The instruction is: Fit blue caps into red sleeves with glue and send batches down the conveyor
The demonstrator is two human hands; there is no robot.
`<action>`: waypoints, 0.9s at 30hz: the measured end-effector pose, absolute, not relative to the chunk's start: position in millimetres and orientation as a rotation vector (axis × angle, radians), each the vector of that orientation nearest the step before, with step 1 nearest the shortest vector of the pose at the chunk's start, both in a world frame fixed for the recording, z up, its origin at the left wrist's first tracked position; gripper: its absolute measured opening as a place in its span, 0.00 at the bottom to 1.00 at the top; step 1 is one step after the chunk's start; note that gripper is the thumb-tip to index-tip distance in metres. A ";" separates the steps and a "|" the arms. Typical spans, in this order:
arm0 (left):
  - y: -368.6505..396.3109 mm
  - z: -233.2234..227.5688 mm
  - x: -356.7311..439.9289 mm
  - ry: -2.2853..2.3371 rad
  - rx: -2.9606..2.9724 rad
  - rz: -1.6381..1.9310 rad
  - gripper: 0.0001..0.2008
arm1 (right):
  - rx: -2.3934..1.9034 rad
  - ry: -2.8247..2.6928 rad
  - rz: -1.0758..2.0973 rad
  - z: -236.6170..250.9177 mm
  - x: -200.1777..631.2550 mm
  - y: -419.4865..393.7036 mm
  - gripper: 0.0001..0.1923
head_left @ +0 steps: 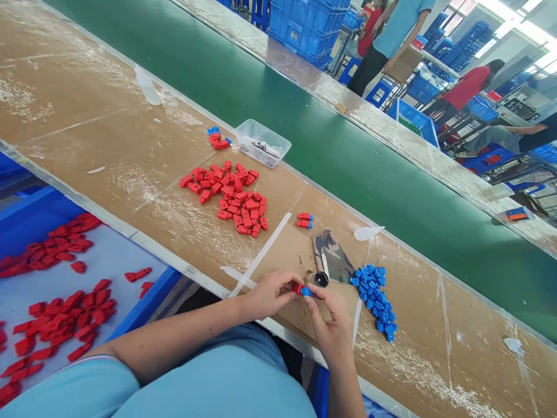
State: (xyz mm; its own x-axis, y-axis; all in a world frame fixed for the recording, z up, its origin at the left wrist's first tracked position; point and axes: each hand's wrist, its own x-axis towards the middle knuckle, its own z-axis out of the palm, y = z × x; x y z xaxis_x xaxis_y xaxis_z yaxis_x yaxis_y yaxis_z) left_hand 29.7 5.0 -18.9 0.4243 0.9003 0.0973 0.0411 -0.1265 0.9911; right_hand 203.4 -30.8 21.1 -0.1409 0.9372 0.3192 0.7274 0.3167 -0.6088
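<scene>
My left hand (270,294) pinches a small red plastic piece (297,288) at the near edge of the brown worktable (87,133). My right hand (331,320) holds a small blue plastic piece (306,292) against the red one; the two parts touch between my fingertips. A pile of red pieces (232,197) lies further back on the table. To the right of my hands sits a heap of blue pieces (376,296). A joined red-and-blue pair (304,220) rests behind my hands.
A black round part (321,279) and a camouflage patch (333,255) lie just beyond my hands. A clear plastic tray (262,143) stands further back. A green conveyor belt (304,128) runs beyond the table. A blue bin (65,290) with red pieces sits at left. Other people work far right.
</scene>
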 end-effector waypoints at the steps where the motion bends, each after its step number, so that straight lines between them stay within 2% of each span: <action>1: 5.1 -18.3 29.1 0.876 1.551 0.932 0.08 | -1.463 -1.927 0.413 21.6 203.3 -30.9 0.10; 19: 7.3 -17.5 23.7 0.655 1.833 1.044 0.09 | -1.357 -1.965 0.492 27.0 209.1 -36.7 0.08; 27: 4.8 -13.0 17.2 0.683 1.936 0.770 0.15 | -1.375 -1.799 0.662 21.1 208.7 -46.4 0.09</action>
State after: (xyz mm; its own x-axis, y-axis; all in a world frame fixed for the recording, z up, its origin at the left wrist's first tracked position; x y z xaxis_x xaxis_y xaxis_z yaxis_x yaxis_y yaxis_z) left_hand 17.2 4.8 -13.0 0.6512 0.7208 0.2375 0.1502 -0.4292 0.8906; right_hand 208.7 -46.4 21.1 -0.1286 0.9575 0.2581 0.5619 0.2848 -0.7766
